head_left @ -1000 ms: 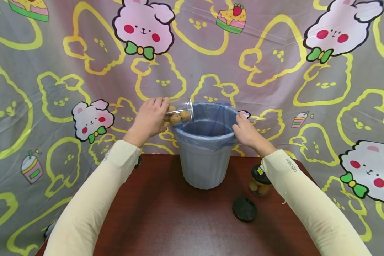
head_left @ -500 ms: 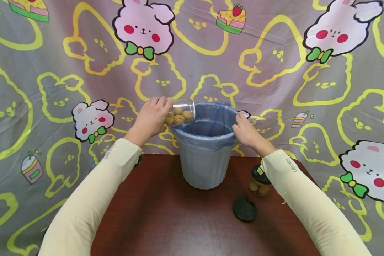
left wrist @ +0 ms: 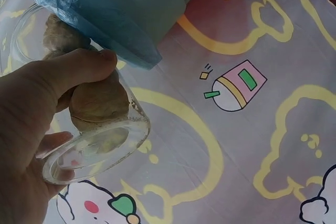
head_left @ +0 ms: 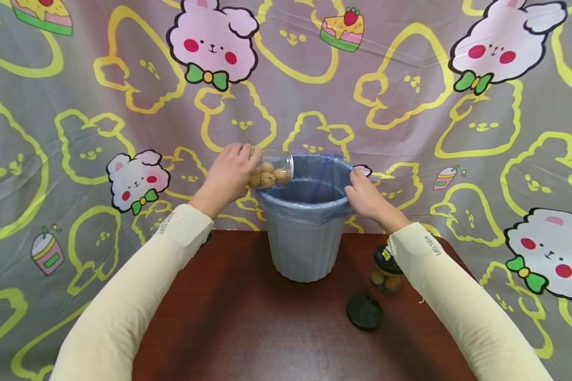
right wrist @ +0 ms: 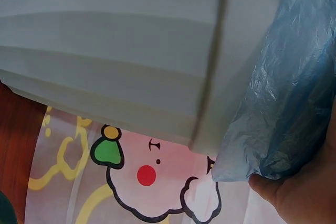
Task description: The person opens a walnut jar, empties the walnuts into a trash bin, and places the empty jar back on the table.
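My left hand grips a clear jar that lies nearly on its side, its mouth over the left rim of a grey trash bin. Tan walnuts are gathered along the jar's lower side. In the left wrist view, the thumb crosses the jar, and a walnut rests near its glass base. A blue plastic liner is folded over the bin's rim. On the right, my right hand holds the rim and liner; its fingers are partly hidden. The bin's bottom inside is out of sight.
A second jar of walnuts with a black lid stands right of the bin, partly behind my right sleeve. A loose black lid lies on the brown table. A patterned curtain hangs close behind the bin.
My left hand has moved slightly right, bringing the jar's mouth further over the bin. Walnuts have shifted inside the jar. My right hand stays on the rim.
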Tool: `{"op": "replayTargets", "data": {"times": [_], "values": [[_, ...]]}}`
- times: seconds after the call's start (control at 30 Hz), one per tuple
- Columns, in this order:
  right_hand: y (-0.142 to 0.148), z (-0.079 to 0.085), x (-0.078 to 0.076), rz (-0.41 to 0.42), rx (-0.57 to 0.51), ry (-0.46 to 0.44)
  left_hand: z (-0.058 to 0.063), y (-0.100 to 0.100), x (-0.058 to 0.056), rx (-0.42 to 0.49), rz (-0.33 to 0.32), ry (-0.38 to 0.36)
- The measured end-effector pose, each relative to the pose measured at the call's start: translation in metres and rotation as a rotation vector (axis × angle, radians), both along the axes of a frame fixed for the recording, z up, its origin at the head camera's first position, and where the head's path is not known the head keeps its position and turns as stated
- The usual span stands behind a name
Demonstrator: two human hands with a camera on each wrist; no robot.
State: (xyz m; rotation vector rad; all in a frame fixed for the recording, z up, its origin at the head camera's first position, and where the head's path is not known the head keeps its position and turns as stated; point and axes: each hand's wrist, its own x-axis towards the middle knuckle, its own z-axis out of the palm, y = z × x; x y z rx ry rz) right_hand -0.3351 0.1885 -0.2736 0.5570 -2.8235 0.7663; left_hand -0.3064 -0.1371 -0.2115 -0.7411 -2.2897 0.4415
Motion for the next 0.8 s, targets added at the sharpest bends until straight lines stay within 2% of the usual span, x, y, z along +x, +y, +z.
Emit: {"op": "replayTargets", "data": {"times": [0.2,0.4,0.8], "values": [[0.0,-0.001,0.001,-0.002,0.006,0.012,-0.001,0.007,0.002,-0.057,-0.009,0.059],[0.0,0.0,0.002,-0.007,0.004,-0.014,0.0,0.013,0.001,-0.101,-0.033,0.095],[0.0,0.001,0.002,-0.005,-0.002,-0.007,0.005,0.015,-0.007,-0.124,-0.05,0.086]]}}
